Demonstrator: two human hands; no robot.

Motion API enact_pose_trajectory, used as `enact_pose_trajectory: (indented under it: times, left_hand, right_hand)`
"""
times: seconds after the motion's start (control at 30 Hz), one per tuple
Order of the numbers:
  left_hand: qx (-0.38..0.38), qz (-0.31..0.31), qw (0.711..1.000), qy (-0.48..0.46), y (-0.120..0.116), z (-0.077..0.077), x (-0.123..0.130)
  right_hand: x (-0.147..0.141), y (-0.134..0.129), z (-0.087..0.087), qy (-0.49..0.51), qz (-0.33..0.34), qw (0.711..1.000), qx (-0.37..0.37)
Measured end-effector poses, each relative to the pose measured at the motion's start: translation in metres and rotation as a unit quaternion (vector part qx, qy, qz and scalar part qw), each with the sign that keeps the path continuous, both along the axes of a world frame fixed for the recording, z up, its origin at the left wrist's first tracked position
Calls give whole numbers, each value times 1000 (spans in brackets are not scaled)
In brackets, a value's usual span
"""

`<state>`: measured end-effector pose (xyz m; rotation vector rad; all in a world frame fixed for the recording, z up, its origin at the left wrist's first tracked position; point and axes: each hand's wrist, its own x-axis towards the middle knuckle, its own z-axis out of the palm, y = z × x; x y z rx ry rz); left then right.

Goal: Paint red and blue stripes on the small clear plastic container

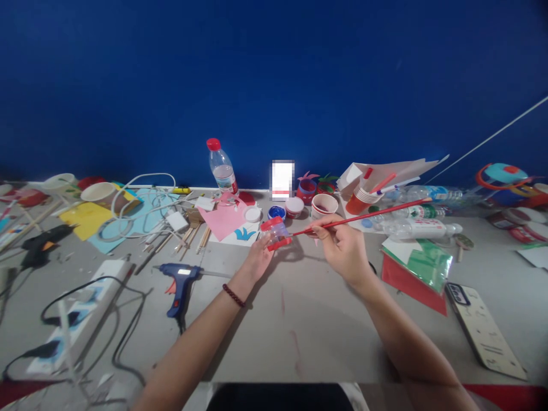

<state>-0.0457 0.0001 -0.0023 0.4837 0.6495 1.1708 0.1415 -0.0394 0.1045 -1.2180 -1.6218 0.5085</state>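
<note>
My left hand (258,257) is closed around a small clear plastic piece with red painted edges (278,233), perhaps part of a bottle; its exact kind is unclear. In my right hand (345,248) a long red paintbrush (368,214) is pinched near its front end. The brush tip reaches the clear piece, its handle pointing up to the right. Just behind the piece stand an open pot of blue paint (276,213) and a white-lidded jar (294,206). A paper cup with dark red stains inside (324,204) is beyond my right hand.
To the left lie a blue glue gun (182,279), a power strip (81,319) with cords, and coloured paper (225,217). A red-capped bottle (221,168) stands at the back. Plastic bottles (423,228), a green packet (423,257) and a phone (486,331) lie right.
</note>
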Motion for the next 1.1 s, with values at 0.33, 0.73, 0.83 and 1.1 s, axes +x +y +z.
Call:
enact_pose_trajectory:
  times: [0.33, 0.73, 0.83, 1.1]
  left_hand:
    - [-51, 42, 997, -34, 3, 0, 0]
    - [8, -19, 999, -29, 1, 1, -1]
    - [18, -33, 999, -19, 0, 2, -1]
    - [-20, -11, 1000, -7, 0, 2, 0]
  right_hand:
    - [10, 8, -3, -12, -22, 999, 26]
    - [2, 1, 1, 9, -1, 1000, 6]
    - [2, 0, 3, 27, 4, 1000, 0]
    - [1, 3, 1, 106, 50, 993, -27]
